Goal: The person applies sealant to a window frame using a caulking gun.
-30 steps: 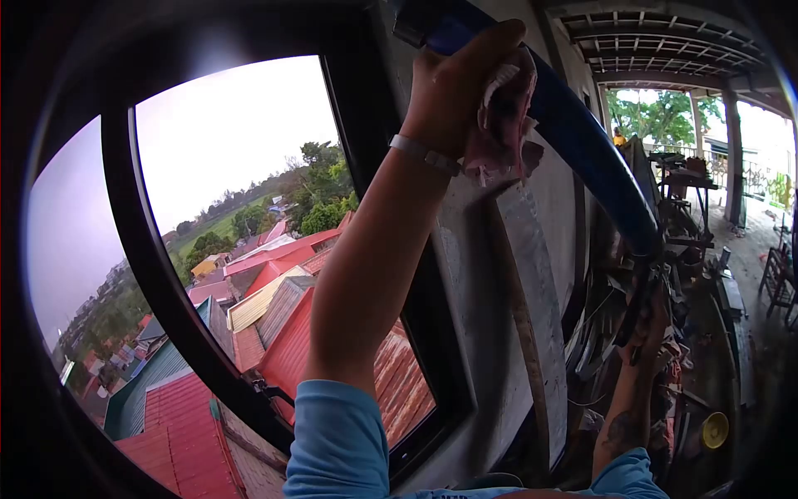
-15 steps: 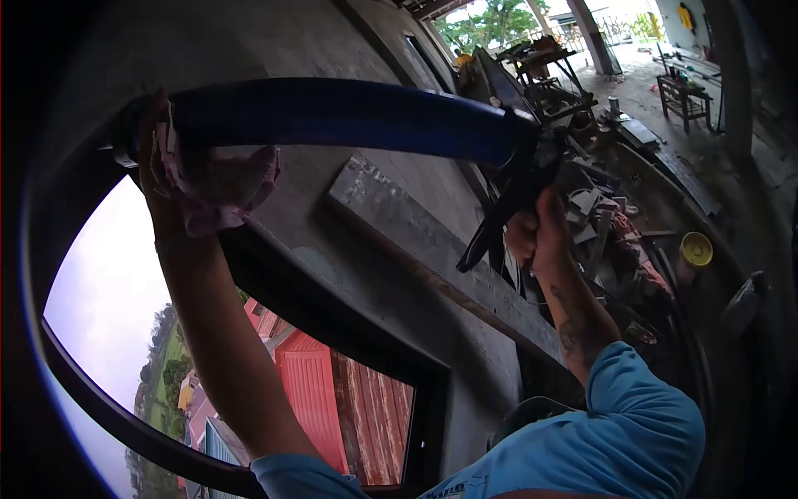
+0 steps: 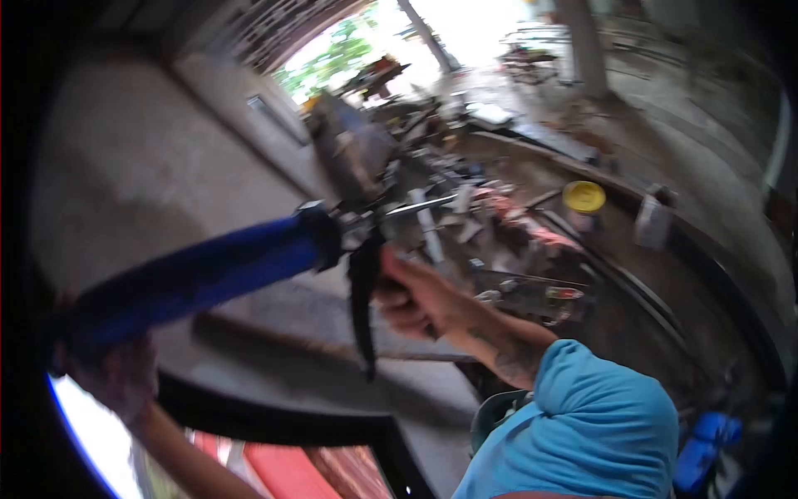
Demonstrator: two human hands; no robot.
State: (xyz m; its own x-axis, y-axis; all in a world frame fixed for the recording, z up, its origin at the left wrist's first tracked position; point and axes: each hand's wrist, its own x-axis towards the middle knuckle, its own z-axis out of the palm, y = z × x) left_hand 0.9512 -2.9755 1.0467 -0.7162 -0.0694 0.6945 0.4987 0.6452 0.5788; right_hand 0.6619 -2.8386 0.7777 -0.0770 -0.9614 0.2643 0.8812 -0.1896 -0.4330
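A caulking gun with a long blue barrel slants across the view, its front end low at the left. My right hand is closed around its grip, and the black trigger lever hangs beside my fingers. The metal plunger rod sticks out behind the handle. At the front end, my left hand wraps the barrel from below, its fingers dark and blurred. A pale pinkish cloth seems to be pressed in that hand, though shadow hides most of it.
Below the gun is a dark window frame, with red roofing outside. A grey concrete wall rises at the left. Scrap and tools clutter the floor, near a yellow-lidded bucket and a blue object.
My view has swung right, away from the window. The gun now sits lower and further left, its front end tipped down. Both hands stay on it.
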